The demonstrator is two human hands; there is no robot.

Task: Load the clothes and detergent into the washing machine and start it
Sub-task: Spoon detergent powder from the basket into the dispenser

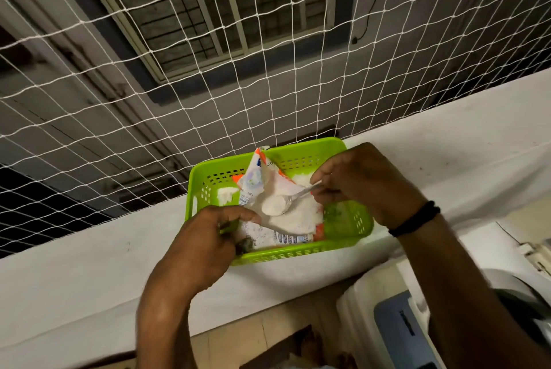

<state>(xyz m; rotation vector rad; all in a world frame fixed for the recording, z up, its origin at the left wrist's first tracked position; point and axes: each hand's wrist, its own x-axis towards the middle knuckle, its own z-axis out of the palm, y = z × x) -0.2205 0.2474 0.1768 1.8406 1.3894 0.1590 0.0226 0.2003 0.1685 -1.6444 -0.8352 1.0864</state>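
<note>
While L hand point(205, 236) pinches detergent pkt point(253, 182), R hand point(363, 179) holds spoon point(287, 201) (powder-heaped)

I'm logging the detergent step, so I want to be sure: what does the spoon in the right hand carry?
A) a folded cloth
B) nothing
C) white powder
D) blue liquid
C: the small metal spoon, pinched by the right hand, holds a heap of white powder above the open white-and-orange detergent packet, which the left hand holds in the green plastic basket.
</note>
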